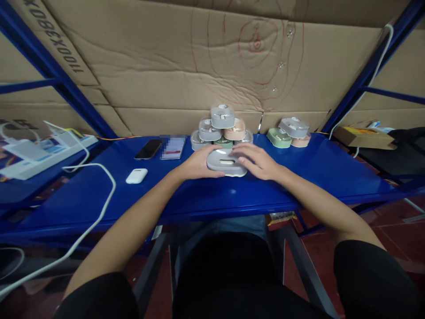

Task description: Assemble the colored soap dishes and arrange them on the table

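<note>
In the middle of the blue table, my left hand (195, 164) grips the left side of a grey oval plastic box (217, 165), thumb along its near edge. A pale slot marks the box's face, which tilts towards me. My right hand (260, 160) is at the box's right end, its fingers stretched and apart over the upper right; whether they press on it I cannot tell. Just behind stands a stepped stack of similar lidded boxes: a grey box (222, 118) on top, a peach box (235, 130) and another grey box below, and a partly hidden green box (223, 142) underneath.
A smaller stack with a grey box (293, 127) on top stands right of centre. On the left lie a dark phone (148, 149), a lit phone (175, 147) and a white earbud case (136, 176). A white cable (111, 190) crosses the table's left end. Cardboard (159, 57) walls the back.
</note>
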{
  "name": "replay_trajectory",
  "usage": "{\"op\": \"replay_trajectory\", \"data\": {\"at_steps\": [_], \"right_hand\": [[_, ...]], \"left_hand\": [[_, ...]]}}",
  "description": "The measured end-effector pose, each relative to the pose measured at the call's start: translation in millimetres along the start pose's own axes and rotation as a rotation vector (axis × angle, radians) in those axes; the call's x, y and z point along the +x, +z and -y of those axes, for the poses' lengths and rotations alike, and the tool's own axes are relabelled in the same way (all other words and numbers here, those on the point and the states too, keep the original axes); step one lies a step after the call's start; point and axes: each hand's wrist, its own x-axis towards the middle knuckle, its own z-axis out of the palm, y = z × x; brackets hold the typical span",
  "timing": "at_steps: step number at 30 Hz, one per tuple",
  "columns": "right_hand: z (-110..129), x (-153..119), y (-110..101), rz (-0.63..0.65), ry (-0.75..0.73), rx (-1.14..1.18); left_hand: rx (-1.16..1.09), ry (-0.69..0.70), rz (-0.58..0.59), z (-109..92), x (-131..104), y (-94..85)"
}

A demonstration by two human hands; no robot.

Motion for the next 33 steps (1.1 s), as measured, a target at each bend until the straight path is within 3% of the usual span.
{"op": "replay_trajectory", "data": {"at_steps": [2,4,9,14,19,24,28,31,33], "right_hand": [[-13,-1,-7,-0.16,0.081,-0.045],[-32,-3,-13,-0.227,0.176,-0.08],[-67,-7,-20,-0.045,0.293,-0.051],[-41,-4,-16,-0.156,0.123,0.029],[-10,-1,0,0.083,-0.026,0.04],[-8,-2,14,0.183,-0.029,0.036],[-14,-3,8,0.078,0.018,0.037],[-28,-3,-6,-0.106,0.094,0.043],[-42,-4,-17,-0.164,0.157,0.049]], "left_hand": [[-0.014,-0.033,-0.083,0,0,-2.9],[-0.055,-0.079,-0.168,0,0,-4.7],[-0.15,-0.142,-0.229,4,1,-4.2],[-0.025,-0.137,-0.104,2,2,2.8],[-0.009,-0.002,-0.028,-2,1,14.4],[-0.008,0.039,-0.027,-4,0,18.4],[-0.035,-0.007,-0.067,-5,0,11.9],[-0.047,-0.072,-0.226,-3,0,6.1],[-0.04,-0.113,-0.335,-1,1,3.8]]}}
